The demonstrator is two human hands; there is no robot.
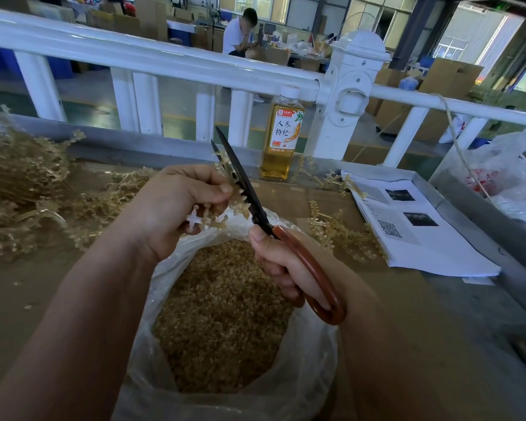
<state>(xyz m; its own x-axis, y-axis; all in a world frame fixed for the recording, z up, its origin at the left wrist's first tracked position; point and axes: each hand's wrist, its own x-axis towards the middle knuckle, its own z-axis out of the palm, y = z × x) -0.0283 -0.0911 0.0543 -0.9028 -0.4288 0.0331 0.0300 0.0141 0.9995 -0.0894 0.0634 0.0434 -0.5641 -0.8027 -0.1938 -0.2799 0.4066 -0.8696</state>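
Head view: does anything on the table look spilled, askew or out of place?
A little. A few tan bits lie loose on the brown table, outside the plastic bag. One tan plastic strip lies across the far corner of the paper stack. Nothing looks damaged.

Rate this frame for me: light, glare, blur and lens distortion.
Head view: the wide lens bows the white railing into a curve; the windows at top right are washed out, while the forearms at the bottom are dim; the left hand holding the plastic sprig and the right hand gripping the scissors look sharp, with no motion blur; the clear bag has a mild sheen.
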